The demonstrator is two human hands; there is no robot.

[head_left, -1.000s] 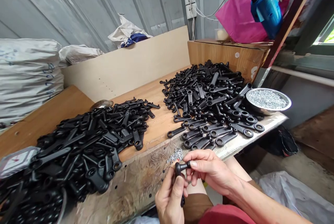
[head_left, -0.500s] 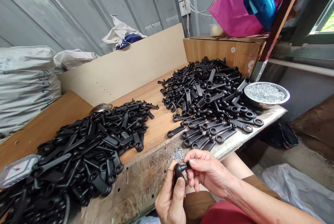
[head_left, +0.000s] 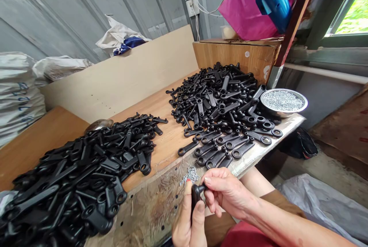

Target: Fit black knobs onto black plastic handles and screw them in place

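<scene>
Heaping on the counter (head_left: 169,139) at far left, the left heap (head_left: 80,178) of black parts, unchanged from a second ago. Gripping one black lever (head_left: 196,198) upright just below the counter edge, left hand (head_left: 188,226) fingers closed around it. Lying just above, loose pins (head_left: 189,174). Pinching the lever's top, right hand (head_left: 225,193) fingers still closed. Resting untouched beyond, the right heap (head_left: 221,105) and bowl (head_left: 283,101).

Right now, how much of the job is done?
Hard to say which heap is finished: maybe the left pile. In hand: the left hand grips one black lever while the right hand pinches its end. Left: likely the right pile, loose pins and a full bowl of pins.
</scene>
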